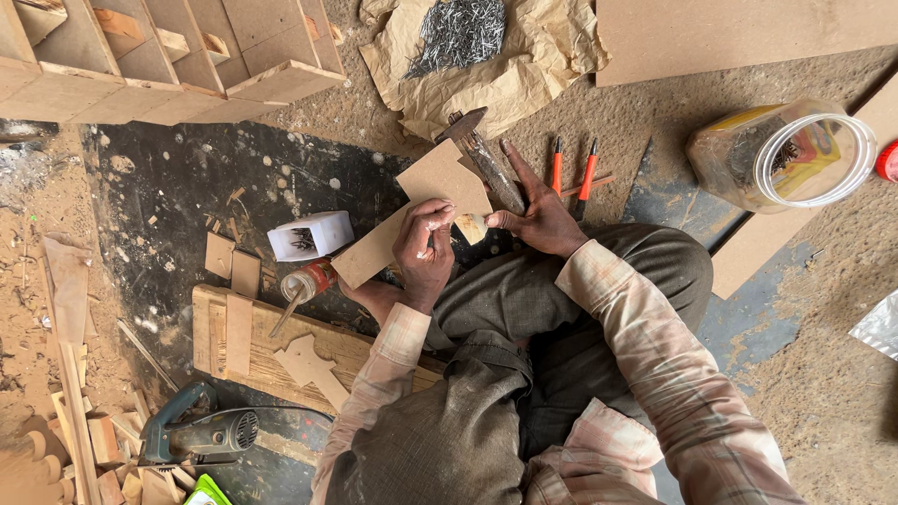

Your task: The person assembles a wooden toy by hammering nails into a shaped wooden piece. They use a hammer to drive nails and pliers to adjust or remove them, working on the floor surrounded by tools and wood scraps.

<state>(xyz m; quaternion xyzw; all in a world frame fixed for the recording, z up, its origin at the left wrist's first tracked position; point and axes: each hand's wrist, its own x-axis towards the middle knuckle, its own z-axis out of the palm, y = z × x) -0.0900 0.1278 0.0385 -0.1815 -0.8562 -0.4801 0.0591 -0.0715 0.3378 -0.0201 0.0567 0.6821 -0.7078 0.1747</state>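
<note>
Both hands pinch work — left hand (423,251) on the board (412,220), right hand (540,220) on a wood piece (470,226) — joint unfinished, hammer (482,154) idle.

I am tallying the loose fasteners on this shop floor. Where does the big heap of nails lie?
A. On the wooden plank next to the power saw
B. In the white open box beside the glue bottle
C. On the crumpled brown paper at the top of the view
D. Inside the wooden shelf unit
C: the heap of nails sits on the crumpled brown paper, beyond the hammer and both hands.
</note>
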